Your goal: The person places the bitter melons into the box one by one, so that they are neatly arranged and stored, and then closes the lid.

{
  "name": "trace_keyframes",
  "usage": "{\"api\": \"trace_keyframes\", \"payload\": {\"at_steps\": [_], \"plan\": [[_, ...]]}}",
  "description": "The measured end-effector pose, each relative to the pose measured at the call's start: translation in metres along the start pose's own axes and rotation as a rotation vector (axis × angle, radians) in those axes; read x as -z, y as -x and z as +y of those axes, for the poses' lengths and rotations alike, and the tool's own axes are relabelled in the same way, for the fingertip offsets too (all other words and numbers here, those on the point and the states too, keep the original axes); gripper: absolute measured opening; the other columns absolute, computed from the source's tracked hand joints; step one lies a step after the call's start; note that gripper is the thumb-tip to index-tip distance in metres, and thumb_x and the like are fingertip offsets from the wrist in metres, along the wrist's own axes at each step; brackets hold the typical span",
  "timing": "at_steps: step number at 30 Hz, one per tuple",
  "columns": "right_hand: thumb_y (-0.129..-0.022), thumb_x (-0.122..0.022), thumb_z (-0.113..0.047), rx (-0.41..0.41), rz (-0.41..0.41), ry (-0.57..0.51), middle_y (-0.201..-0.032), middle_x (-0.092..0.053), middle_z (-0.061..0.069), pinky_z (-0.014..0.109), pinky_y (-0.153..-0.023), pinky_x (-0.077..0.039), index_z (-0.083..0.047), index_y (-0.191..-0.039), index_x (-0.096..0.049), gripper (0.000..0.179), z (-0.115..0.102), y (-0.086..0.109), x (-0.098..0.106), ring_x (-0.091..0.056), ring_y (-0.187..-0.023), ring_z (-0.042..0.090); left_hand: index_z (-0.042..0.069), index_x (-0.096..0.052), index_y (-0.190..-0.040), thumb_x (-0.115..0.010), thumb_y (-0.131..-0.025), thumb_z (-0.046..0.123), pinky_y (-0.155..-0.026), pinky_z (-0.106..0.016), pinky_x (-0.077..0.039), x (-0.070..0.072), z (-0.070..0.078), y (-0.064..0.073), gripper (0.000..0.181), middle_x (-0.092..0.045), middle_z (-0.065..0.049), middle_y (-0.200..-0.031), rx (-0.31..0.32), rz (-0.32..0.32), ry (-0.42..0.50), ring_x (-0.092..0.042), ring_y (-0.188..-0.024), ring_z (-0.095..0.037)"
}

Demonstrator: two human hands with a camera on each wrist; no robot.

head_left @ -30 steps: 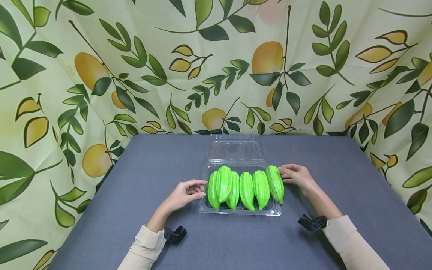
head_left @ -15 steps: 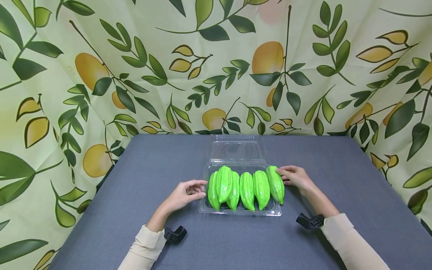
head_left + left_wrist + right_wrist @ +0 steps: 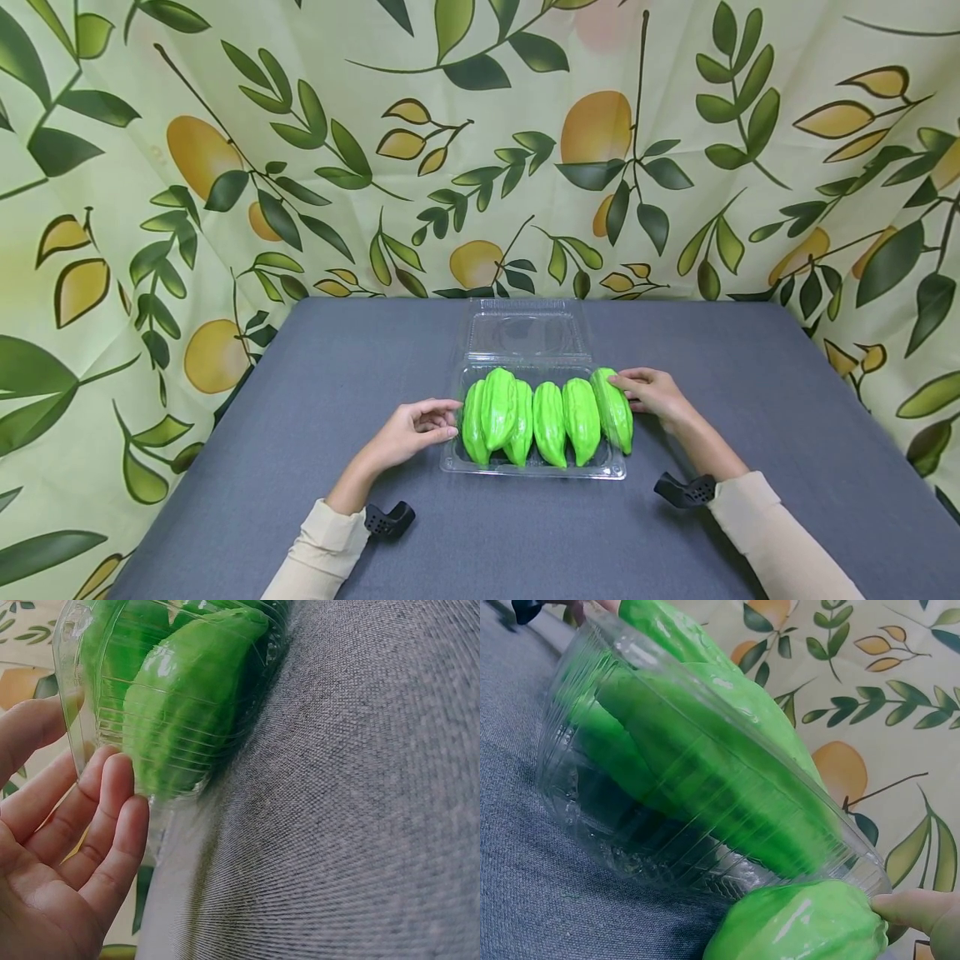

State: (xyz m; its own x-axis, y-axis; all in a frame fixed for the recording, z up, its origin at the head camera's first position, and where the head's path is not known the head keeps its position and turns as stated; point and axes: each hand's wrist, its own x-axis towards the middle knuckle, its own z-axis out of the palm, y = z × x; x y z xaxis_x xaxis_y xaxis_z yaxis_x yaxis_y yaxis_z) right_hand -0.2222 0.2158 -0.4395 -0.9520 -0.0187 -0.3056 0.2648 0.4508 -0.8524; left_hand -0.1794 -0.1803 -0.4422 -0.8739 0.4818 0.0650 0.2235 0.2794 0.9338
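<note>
In the head view a clear plastic clamshell container (image 3: 532, 472) lies open with several glossy, ridged green fruit (image 3: 549, 423) in it, side by side, one resting on top at the left. My left hand (image 3: 420, 429) is at the container's left side; in the left wrist view its loosely bent fingers (image 3: 112, 787) meet the clear wall and rim. The rightmost green fruit (image 3: 612, 410) slants over the container's right rim. My right hand (image 3: 660, 396) pinches its far end, thumb on top. In the right wrist view this fruit (image 3: 802, 922) is outside the clear wall.
The container's transparent lid (image 3: 525, 329) lies flipped back, away from me. Grey cloth covers the table (image 3: 360, 350). A fruit-and-leaf patterned curtain (image 3: 480, 200) hangs behind and at both sides. Each wrist carries a black mount (image 3: 390, 521).
My right hand has moved slightly left and its thumb has come further over the far end of the rightmost fruit. My left hand, the container and the other fruit stay put.
</note>
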Motion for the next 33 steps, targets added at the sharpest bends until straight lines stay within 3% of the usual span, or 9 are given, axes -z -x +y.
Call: {"api": "trace_keyframes", "payload": {"at_steps": [5,14,33], "plan": [[-0.095,-0.058,-0.034,0.003,0.003,-0.017,-0.123,-0.055,0.022,0.017,-0.070,-0.055,0.012,-0.134,-0.044,0.062,0.001,0.000,0.001,-0.055,-0.089,0.008,-0.010,-0.057,-0.125,-0.066,-0.089,0.007,-0.078,-0.013,-0.052,0.000,0.000,0.000,0.041,-0.061,-0.029,-0.102,0.001,-0.002,-0.002,-0.057,-0.085,0.004],[-0.095,-0.058,-0.032,0.013,0.015,-0.051,-0.134,-0.048,0.030,0.019,-0.077,-0.056,0.014,-0.136,-0.040,0.064,0.001,0.003,0.006,-0.058,-0.091,0.009,-0.010,-0.057,-0.125,-0.066,-0.089,0.006,-0.077,-0.013,-0.052,0.000,0.000,0.000,0.041,-0.061,-0.029,-0.101,0.000,-0.001,0.005,-0.057,-0.084,0.003],[-0.096,-0.057,-0.035,0.010,0.020,-0.115,-0.118,-0.056,0.009,0.014,-0.076,-0.055,0.013,-0.140,-0.035,0.069,-0.004,0.011,0.018,-0.055,-0.083,-0.004,-0.011,-0.056,-0.125,-0.066,-0.089,0.005,-0.077,-0.013,-0.052,0.000,0.001,0.000,0.041,-0.061,-0.029,-0.102,-0.006,0.001,0.006,-0.057,-0.085,0.004]]}}
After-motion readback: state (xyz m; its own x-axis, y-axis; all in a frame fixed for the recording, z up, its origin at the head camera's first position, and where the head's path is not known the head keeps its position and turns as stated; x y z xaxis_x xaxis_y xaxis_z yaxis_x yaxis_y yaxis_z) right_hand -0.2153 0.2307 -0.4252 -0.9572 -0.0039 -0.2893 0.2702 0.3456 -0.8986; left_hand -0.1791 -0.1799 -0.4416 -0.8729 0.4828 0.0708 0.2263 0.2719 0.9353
